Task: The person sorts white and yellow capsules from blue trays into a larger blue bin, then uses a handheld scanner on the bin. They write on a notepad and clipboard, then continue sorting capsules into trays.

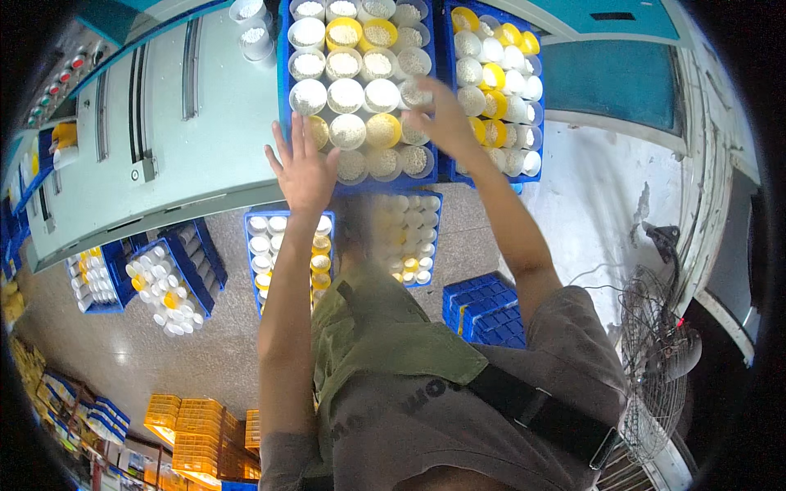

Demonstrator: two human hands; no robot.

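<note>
Cups (347, 131) in a blue crate (283, 65), both hands at its near rows

Cups, round, mostly white with several yellow; set mouth-up in rows, holding pale granules; located in the blue crate at the upper middle of the view, partly on a pale green worktop's right side.
Left hand (309, 173), at the crate's near left edge; fingers spread apart, beside a yellow cup (318, 131); contact cannot be told.
Right hand (446, 123), blurred, at the crate's right edge; fingertips by the rightmost column; whether they grip a cup cannot be told.
Second crate (449, 49), blue, just right of the first; white and yellow cups within.
Worktop (229, 98), pale green, left; two filled cups (255, 37) near its far edge.
Floor crates (248, 245), blue, below, bearing more cups; orange crates (196, 434), stacked, lower left; wire-caged fan (651, 360), right.
</note>
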